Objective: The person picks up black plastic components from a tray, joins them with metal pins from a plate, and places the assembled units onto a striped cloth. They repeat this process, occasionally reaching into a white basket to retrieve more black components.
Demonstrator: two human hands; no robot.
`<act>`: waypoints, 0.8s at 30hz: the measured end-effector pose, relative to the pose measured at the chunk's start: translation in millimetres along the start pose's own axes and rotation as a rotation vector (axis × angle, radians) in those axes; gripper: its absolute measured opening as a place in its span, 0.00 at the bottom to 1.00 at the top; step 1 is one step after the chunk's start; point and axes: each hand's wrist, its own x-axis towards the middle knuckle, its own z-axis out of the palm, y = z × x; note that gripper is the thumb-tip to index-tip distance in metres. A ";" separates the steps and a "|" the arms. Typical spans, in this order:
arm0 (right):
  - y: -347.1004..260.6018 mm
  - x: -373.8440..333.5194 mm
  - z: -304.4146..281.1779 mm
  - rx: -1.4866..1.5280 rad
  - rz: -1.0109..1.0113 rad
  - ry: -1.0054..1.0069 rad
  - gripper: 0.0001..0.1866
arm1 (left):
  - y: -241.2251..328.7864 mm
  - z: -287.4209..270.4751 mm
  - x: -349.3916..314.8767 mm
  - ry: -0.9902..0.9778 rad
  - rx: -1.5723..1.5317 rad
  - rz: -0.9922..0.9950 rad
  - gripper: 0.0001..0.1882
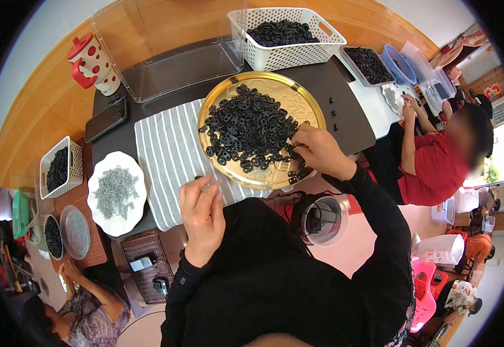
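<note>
A round gold tray (pixel 315 107) bears a heap of small black oval plastic pieces with holes (pixel 246 124). My right hand (pixel 321 151) reaches over the tray's right side. Its fingers are pinched together among the black pieces at the heap's edge; what lies between the fingertips is mostly hidden. Over the striped grey cloth (pixel 162 150), just off the tray's lower left, I hold my left hand (pixel 201 214) with its fingers curled. A small black piece (pixel 198 177) shows at its fingertips. Left of the cloth, a scalloped white plate (pixel 101 222) carries small silvery pieces (pixel 116 192).
Behind the tray stand a white basket (pixel 289 56) of black pieces and a clear plastic box (pixel 176 72). A phone-like black object (pixel 107 120) and a red-spotted tumbler (pixel 96 66) stand at the left. Co-workers sit at the right, in red (pixel 437 168), and lower left (pixel 98 312).
</note>
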 end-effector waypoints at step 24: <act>-110.1 -46.2 74.9 1.093 0.150 0.434 0.03 | 25.7 42.7 -0.5 -0.149 -0.984 -0.432 0.08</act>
